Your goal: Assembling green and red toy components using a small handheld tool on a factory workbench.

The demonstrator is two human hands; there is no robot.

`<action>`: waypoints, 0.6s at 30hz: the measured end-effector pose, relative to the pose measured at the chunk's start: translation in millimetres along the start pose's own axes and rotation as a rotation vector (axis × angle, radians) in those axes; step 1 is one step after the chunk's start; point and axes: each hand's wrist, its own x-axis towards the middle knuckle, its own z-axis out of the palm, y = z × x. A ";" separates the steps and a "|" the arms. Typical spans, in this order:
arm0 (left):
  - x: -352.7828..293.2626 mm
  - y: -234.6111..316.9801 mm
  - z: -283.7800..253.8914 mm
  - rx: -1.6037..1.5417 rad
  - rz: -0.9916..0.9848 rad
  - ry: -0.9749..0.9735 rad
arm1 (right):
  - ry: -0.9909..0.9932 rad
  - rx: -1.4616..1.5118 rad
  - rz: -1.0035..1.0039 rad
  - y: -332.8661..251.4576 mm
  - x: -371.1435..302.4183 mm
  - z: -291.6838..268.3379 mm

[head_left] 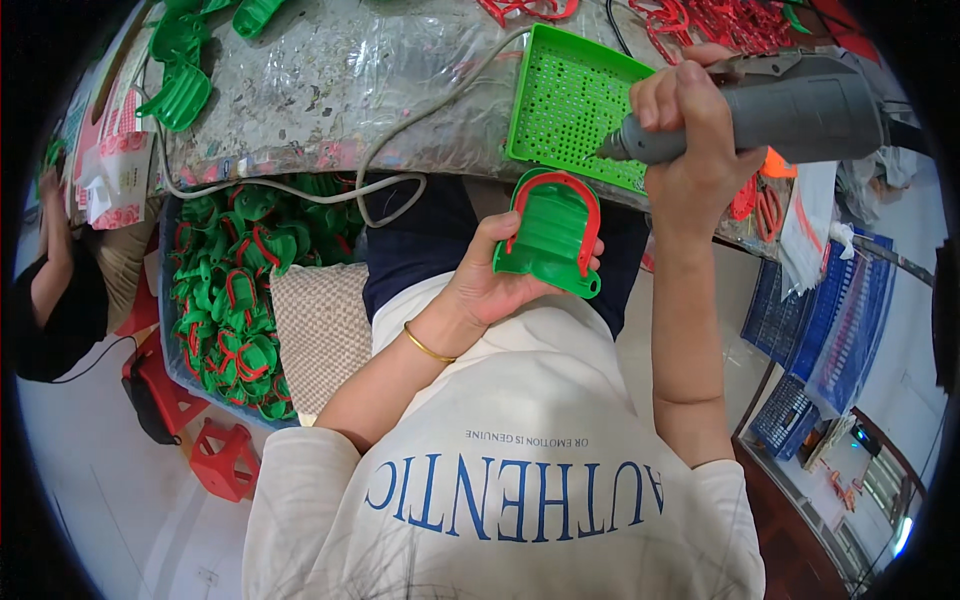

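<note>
In my left hand (488, 268) is a green plastic piece (550, 238), a shallow scoop-like shell, held in front of my lap with thumb and fingers at its sides. A red U-shaped strip (592, 222) runs round its inner edge. My right hand (700, 140) is wrapped round a grey power driver (800, 112), raised at the right. The driver's narrow tip points left, over a green perforated basket (520, 105) on the bench, and is apart from the green piece.
A blue bin (168, 335) at my left holds many green and red pieces, with a woven cushion (320, 320) beside it. A pale cable (410, 125) crosses the bench (300, 90). Red parts (700, 25) lie at the back. Another person (55, 270) sits far left near red stools (223, 458).
</note>
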 end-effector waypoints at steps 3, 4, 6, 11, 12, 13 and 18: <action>0.6 -0.8 0.2 -0.028 -0.004 0.008 | -0.021 -0.050 0.027 -4.5 -10.9 4.3; 0.5 -0.5 0.8 -0.016 0.000 0.004 | -0.009 -0.042 0.050 -4.3 -13.8 4.5; 0.3 -0.7 2.2 -0.005 0.004 0.003 | 0.006 -0.035 0.074 -3.1 -17.1 4.6; -0.7 -1.3 1.8 0.006 0.011 0.006 | 0.011 -0.054 0.071 -0.8 -21.2 3.9; -1.1 -1.6 2.0 0.005 0.011 0.009 | 0.012 -0.053 0.073 -0.3 -22.1 4.3; -1.4 -1.8 3.1 0.012 0.015 0.020 | 0.008 -0.058 0.070 0.3 -22.7 5.3; -2.8 -4.2 7.5 0.057 0.036 -0.003 | -0.039 -0.012 0.054 -1.9 -23.7 2.1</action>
